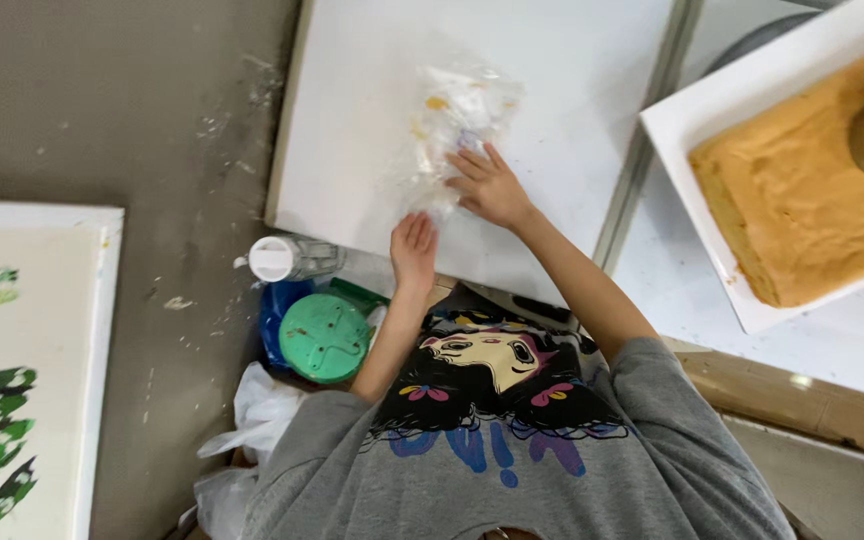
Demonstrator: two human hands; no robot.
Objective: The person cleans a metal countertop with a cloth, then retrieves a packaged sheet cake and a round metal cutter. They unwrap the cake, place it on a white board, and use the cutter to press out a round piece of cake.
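To our left we see a second canvas lying flat, with green brush marks across its lower part. Near our body stand a green round lid over a blue container and a clear bottle with a white cap. A white plastic bag sits below them. On the right, a white tray holds tan sponge-like slab.

Soft, even daylight fills the scene, with no hard shadows. The white canvas at 12 o'clock is bright and nearly washed out. The crumpled plastic sheet on it shows faint glare. The sponge cake at 2 o'clock looks slightly blurred, and the edges bend mildly.
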